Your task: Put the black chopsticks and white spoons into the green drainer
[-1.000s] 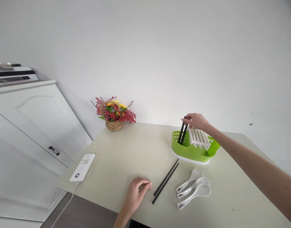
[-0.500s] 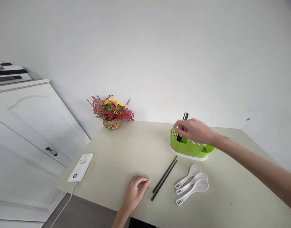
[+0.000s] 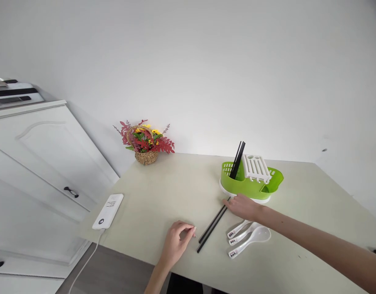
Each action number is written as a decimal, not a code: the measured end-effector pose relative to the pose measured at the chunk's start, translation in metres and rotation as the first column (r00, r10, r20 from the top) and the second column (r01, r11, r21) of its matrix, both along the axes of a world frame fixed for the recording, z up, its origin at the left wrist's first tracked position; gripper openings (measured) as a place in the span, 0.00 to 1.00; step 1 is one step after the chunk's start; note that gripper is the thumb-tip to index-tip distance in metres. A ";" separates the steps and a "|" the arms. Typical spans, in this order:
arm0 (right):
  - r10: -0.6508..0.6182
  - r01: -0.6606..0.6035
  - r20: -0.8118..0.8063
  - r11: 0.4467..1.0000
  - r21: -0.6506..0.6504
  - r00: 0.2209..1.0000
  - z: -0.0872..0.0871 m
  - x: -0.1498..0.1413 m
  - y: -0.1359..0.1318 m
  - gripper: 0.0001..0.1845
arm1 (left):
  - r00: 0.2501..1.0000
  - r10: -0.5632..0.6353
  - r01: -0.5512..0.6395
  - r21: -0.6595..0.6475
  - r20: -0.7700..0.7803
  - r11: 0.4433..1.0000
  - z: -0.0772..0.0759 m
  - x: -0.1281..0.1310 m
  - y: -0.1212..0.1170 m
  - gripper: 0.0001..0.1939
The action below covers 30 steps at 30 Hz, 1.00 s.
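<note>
My right hand (image 3: pixel 242 207) is at the far ends of a pair of black chopsticks (image 3: pixel 210 231) lying on the table, its fingers closed around their tips. Left of the chopsticks' near ends, my left hand (image 3: pixel 175 241) rests on the tabletop, thumb and forefinger tips pinched together with nothing visible in them. Behind my right hand stands a green utensil holder (image 3: pixel 237 187) on a white base. Several black chopsticks (image 3: pixel 238 161) lean upright in its left compartment, beside a white slotted rack (image 3: pixel 256 167). Three white spoons (image 3: pixel 251 241) lie under and in front of my right forearm, partly covered by it.
The pale table (image 3: pixel 163 192) meets a white wall at the back. A wicker basket of artificial flowers (image 3: pixel 146 157) stands at the back left. A white power bank (image 3: pixel 108 211) with a cable lies near the left edge, beside a white cabinet (image 3: pixel 56 163).
My right hand has left the upright chopsticks in the holder and come down toward me to the pair on the table, uncovering the white rack. My left hand has stayed almost in place.
</note>
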State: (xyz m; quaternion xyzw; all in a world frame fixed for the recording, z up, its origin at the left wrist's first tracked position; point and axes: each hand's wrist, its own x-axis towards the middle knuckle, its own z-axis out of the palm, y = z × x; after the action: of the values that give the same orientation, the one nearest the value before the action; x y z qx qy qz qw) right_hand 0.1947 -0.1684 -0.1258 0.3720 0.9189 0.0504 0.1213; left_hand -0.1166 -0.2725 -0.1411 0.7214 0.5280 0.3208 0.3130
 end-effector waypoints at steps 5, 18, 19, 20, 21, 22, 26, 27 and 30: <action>0.029 -0.029 -0.015 0.999 -0.016 0.999 -0.005 -0.002 0.009 0.15 | 1.000 0.000 0.000 0.017 0.001 1.000 0.000 0.000 0.000 0.18; 0.168 -0.175 -0.095 0.982 -0.075 0.981 0.058 -0.028 0.008 0.07 | 0.999 0.005 -0.006 0.011 0.032 1.000 0.004 -0.001 -0.007 0.15; 0.174 -0.183 -0.105 0.980 -0.081 0.979 0.067 -0.030 0.004 0.06 | 1.000 -0.012 0.012 0.023 0.019 1.000 0.005 -0.001 -0.008 0.15; 0.172 -0.183 -0.113 0.979 -0.087 0.979 0.077 -0.032 -0.001 0.07 | 0.999 -0.033 0.033 0.030 0.004 0.999 0.006 -0.001 -0.009 0.15; 0.166 -0.177 -0.122 0.980 -0.091 0.979 0.088 -0.035 -0.006 0.08 | 0.998 -0.060 0.060 0.028 -0.009 0.998 0.007 -0.001 -0.010 0.15; 0.158 -0.171 -0.135 0.981 -0.090 0.978 0.099 -0.038 -0.011 0.09 | 0.996 -0.088 0.089 0.017 -0.017 0.996 0.008 -0.001 -0.011 0.17; 0.148 -0.163 -0.190 0.984 -0.066 0.971 0.146 -0.047 -0.032 0.10 | 0.985 -0.171 0.170 -0.032 -0.008 0.985 0.010 -0.002 -0.014 0.25; 0.143 -0.157 -0.196 0.986 -0.059 0.970 0.156 -0.049 -0.037 0.10 | 0.984 -0.179 0.179 -0.029 0.000 0.983 0.009 -0.002 -0.015 0.24; 0.102 -0.133 -0.275 0.987 -0.096 0.956 0.182 -0.053 -0.049 0.13 | 0.982 -0.188 0.188 -0.001 0.019 0.982 0.008 -0.004 -0.018 0.21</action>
State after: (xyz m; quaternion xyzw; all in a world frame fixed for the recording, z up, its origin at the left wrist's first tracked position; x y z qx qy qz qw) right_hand 0.1417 -0.2173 0.0564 0.3127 0.9487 -0.0458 0.0128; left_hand -0.1202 -0.2908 -0.1331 0.7647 0.4548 0.2957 0.3478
